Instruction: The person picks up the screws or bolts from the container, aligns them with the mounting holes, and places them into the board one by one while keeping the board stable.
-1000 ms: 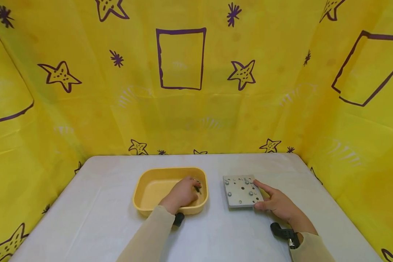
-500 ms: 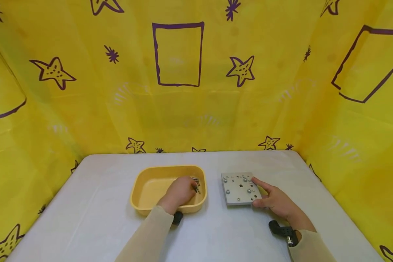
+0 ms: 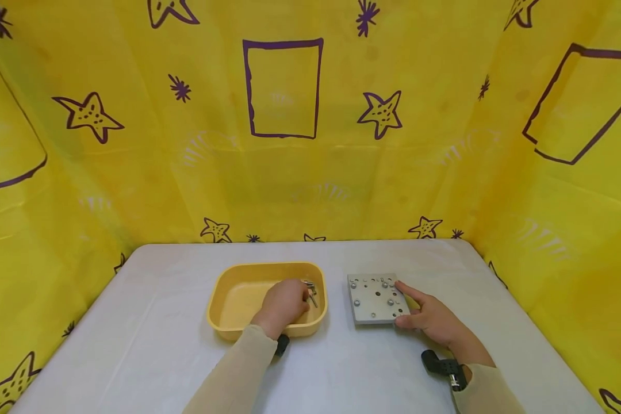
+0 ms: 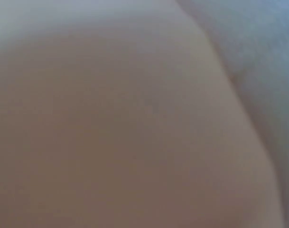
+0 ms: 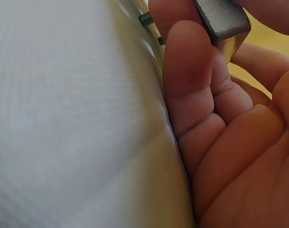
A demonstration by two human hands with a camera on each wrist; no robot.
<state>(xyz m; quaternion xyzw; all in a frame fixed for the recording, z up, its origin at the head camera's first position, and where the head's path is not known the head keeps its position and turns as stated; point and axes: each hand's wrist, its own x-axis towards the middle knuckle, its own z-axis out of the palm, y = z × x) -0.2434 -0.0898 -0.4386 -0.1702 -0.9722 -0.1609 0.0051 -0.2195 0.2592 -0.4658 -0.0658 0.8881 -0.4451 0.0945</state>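
My left hand reaches into the yellow tray, its fingertips down at a few loose screws near the tray's right end. The hand itself hides those fingertips, and I cannot tell whether they pinch a screw. My right hand grips the right edge of a square metal plate, thumb at the near corner and index finger along the far part. Several holes and bolt heads show on the plate's top. In the right wrist view, curled fingers lie under the plate's corner, beside a protruding screw thread.
A white cloth covers the table, which ends at yellow printed curtains behind and at both sides. Black wrist cameras sit at the cuffs. Blurred skin fills most of the left wrist view.
The plate has shifted slightly left with my right hand. Over the screws, my left fingers have drawn back a little, so more of the screws shows. The head view has tilted slightly.
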